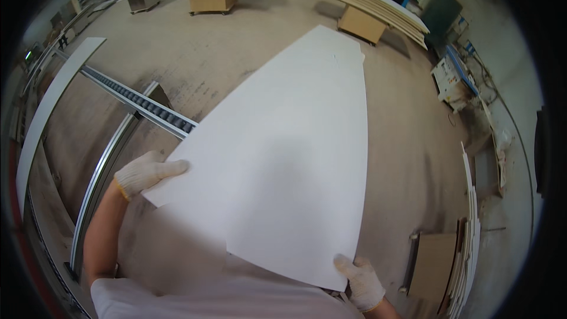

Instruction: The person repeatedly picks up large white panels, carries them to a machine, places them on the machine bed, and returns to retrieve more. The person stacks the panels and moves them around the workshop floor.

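Observation:
A long white panel [295,124] stretches away from my body across the middle of the view. My left hand [144,174], in a white knitted glove with a yellow cuff, grips its near left corner, thumb on top and fingers hidden beneath. At the near right corner my right hand [360,280], gloved the same way, holds the edge with the thumb over the face. The near edge is stepped, with the left part set farther out than the right. What lies under the panel is hidden.
A roller rail [142,100] and a metal beam [100,189] stand left, beside a narrow white strip [50,100]. Board stacks [366,3] rest on wheeled bases at the back. More panels [466,248] lean at the right, below a machine cabinet [455,80].

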The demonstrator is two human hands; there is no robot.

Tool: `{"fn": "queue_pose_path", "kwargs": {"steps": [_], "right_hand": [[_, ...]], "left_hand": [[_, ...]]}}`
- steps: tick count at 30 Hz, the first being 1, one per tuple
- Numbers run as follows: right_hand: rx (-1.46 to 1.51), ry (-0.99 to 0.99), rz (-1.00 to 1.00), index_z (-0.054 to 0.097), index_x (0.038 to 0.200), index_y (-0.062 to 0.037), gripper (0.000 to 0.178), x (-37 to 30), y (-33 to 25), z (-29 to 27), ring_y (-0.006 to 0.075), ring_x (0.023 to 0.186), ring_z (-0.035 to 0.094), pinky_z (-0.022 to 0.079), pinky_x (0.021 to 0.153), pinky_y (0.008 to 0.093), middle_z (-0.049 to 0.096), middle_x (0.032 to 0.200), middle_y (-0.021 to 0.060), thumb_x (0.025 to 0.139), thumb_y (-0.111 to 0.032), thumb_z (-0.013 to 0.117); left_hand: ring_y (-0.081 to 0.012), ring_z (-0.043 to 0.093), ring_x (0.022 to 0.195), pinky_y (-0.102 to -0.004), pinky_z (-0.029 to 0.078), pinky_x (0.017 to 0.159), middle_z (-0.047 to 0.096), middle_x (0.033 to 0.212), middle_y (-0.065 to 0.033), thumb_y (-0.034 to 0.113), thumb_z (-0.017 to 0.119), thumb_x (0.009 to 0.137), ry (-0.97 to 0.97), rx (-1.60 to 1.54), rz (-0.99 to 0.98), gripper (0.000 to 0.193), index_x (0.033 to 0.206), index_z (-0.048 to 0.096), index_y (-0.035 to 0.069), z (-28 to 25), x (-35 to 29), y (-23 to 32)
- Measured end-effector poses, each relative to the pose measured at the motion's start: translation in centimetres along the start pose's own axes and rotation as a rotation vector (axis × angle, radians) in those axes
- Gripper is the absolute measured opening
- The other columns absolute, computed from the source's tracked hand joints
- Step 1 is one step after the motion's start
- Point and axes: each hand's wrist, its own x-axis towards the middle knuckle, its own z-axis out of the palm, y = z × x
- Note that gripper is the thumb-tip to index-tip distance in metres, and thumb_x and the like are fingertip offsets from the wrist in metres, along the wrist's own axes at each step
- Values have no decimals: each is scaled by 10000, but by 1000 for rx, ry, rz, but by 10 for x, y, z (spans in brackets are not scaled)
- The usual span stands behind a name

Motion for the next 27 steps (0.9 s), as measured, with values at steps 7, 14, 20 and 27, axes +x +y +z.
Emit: {"fn": "queue_pose_path", "kwargs": {"steps": [7,14,20,27], "right_hand": [[-20,-276,46,574,1338,84,521,-6,51,17,323,921,731,614,797,400,719,1100,230,1037,-339,618],[89,-548,118,593,1302,19,378,-51,93,30,256,929,721,600,768,356,714,1046,160,1028,-239,616],[1,-682,102,588,1259,40,388,-49,135,27,261,949,689,565,799,396,690,1085,179,1010,-259,584],[94,-468,-15,590,1255,84,329,-43,150,38,342,973,707,595,849,472,690,1183,179,996,-118,612]], "left_hand": [[-203,715,709,-302,556,677,755,848,-152,598,785,866,79,-147,-75,718,983,766,-110,6,-17,-58],[-138,666,708,-281,513,641,728,838,-96,456,802,877,165,-348,71,567,977,757,-101,0,-86,-149],[-105,550,525,-272,455,469,604,672,2,552,738,933,791,-1242,-54,451,819,667,122,157,-172,-165],[-201,707,809,-333,571,727,744,925,-110,283,797,918,542,-1545,244,377,1054,740,-63,350,-203,-66]]}}
